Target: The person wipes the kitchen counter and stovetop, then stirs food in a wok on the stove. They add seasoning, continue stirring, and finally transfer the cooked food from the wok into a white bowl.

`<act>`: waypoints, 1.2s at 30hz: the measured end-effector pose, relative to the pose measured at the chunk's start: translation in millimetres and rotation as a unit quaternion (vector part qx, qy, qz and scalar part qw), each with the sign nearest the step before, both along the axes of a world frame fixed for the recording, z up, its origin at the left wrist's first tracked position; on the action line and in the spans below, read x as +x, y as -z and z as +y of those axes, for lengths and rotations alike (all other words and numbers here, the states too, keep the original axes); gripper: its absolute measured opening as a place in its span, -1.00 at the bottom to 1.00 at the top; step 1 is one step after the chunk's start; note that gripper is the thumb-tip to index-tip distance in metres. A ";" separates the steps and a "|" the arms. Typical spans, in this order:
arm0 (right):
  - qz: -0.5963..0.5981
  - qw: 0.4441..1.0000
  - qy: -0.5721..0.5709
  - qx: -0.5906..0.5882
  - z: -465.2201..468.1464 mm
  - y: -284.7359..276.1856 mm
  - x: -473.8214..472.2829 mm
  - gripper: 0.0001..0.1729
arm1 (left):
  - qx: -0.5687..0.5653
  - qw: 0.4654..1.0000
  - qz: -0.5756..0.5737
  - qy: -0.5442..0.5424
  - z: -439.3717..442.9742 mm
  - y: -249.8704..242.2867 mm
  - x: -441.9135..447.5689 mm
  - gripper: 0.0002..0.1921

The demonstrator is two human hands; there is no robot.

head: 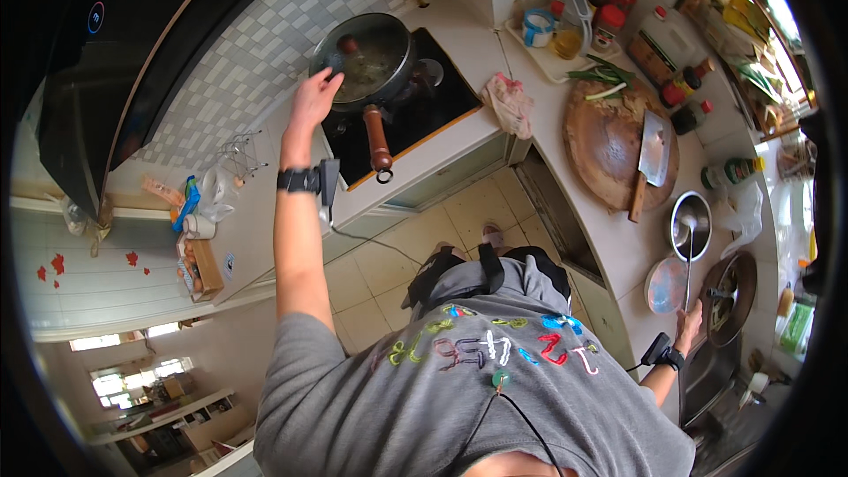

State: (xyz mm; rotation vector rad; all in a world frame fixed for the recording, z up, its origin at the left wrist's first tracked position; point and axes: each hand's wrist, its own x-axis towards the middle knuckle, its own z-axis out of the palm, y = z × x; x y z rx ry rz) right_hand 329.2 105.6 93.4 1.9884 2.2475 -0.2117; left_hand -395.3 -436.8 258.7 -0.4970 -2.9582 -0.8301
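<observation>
A wok with a wooden handle [376, 139] sits on the black stovetop [444, 89], covered by a glass lid [377, 46] with a reddish-brown knob. Over the lid's near left rim is my left hand [315, 98], thumb and fingers apart; whether it touches the glass cannot be told. My right hand [689, 323], at the lower right, grips the handle of a metal ladle [690, 258]. The ladle's head rests inside a steel bowl [690, 212]. Beside that bowl lies a pinkish-blue plate [666, 285].
A cleaver [652, 149] and green onions [604, 74] lie on a round wooden chopping board [596, 146]. Near it are a pink cloth [509, 105], a tray [530, 46] of seasonings and several bottles. A brown basin [742, 291] stands by the sink [705, 384]. Eggs sit in a cardboard box [211, 270] at left.
</observation>
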 end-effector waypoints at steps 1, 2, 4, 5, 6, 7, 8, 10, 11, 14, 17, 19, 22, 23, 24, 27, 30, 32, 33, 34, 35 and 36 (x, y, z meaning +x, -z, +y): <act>0.000 1.000 -0.004 -0.007 1.5 2.1 0.2 -0.22 | -0.014 1.000 0.005 -0.003 10.0 0.3 -15.4 -0.45; -0.003 1.000 -0.008 -0.010 2.3 3.8 0.0 -0.24 | -0.028 1.000 0.011 -0.006 17.7 1.0 -28.3 -0.41; 0.015 1.000 -0.025 0.007 2.5 5.6 -1.2 -0.40 | -0.100 0.995 0.020 -0.018 29.1 4.1 -51.9 -0.30; 0.029 0.999 -0.040 -0.004 2.0 5.9 -2.0 -0.43 | -0.132 0.990 0.048 -0.026 33.9 6.7 -61.3 -0.28; 0.032 0.998 -0.046 -0.028 1.2 5.6 -3.0 -0.45 | -0.144 0.988 0.042 -0.027 37.8 8.2 -71.0 -0.28; 0.039 0.997 -0.053 -0.035 0.2 5.0 -4.1 -0.47 | -0.157 0.987 0.034 -0.027 41.2 9.8 -79.0 -0.28; 0.066 0.995 -0.058 -0.036 -1.0 3.8 -5.3 -0.61 | -0.171 0.985 0.022 -0.028 44.3 11.2 -86.0 -0.28; 0.084 0.994 -0.058 -0.024 -3.7 -0.7 -8.4 -0.69 | -0.166 0.986 0.006 -0.011 49.0 13.4 -96.8 -0.34; 0.076 0.996 -0.044 -0.032 -5.2 -4.5 -10.1 -0.71 | -0.166 0.986 -0.008 -0.007 50.3 14.3 -100.6 -0.36; 0.054 0.992 -0.084 0.072 -12.5 -24.5 -16.2 -0.72 | -0.164 0.986 -0.010 0.023 51.6 18.1 -109.9 -0.44; 0.040 0.985 -0.101 0.131 -31.6 -50.8 -24.6 -0.72 | -0.154 0.988 0.012 0.033 48.6 24.5 -117.2 -0.48; 0.080 0.986 -0.025 0.147 -52.7 -66.1 -35.4 -0.76 | -0.130 0.990 0.034 0.048 45.6 27.9 -121.2 -0.49; 0.271 0.954 0.087 0.090 -98.5 -86.0 -70.9 -0.83 | -0.096 0.992 0.046 0.065 39.1 26.3 -122.0 -0.48; 0.344 0.926 0.145 0.059 -117.0 -92.3 -89.9 -0.84 | -0.084 0.993 0.048 0.068 35.5 22.9 -120.8 -0.48; 0.428 0.889 0.161 0.025 -136.1 -98.6 -112.7 -0.87 | -0.061 0.995 0.052 0.063 30.8 18.4 -118.4 -0.49; 0.529 0.838 0.115 -0.064 -190.0 -117.5 -196.9 -0.92 | 0.030 0.996 0.081 0.039 5.6 -0.5 -107.4 -0.52; 0.594 0.773 0.081 -0.209 -235.4 -136.1 -285.0 -0.77 | 0.171 0.981 0.091 -0.010 -36.7 -18.4 -97.3 -0.55; 0.577 0.763 0.029 -0.291 -262.0 -147.5 -338.0 -0.73 | 0.331 0.942 0.010 -0.059 -69.3 -19.7 -87.8 -0.60; 0.568 0.758 -0.019 -0.319 -273.9 -153.1 -362.6 -0.70 | 0.434 0.897 -0.040 -0.073 -86.4 -16.2 -81.1 -0.65; 0.555 0.757 -0.057 -0.340 -284.5 -158.7 -385.9 -0.66 | 0.503 0.856 -0.057 -0.108 -102.4 -10.0 -74.5 -0.69; 0.548 0.745 -0.124 -0.361 -293.7 -164.3 -408.1 -0.62 | 0.568 0.811 -0.061 -0.128 -117.7 -1.5 -67.8 -0.73; 0.527 0.741 -0.169 -0.380 -301.3 -169.8 -429.2 -0.56 | 0.621 0.767 -0.084 -0.138 -135.1 7.1 -61.9 -0.74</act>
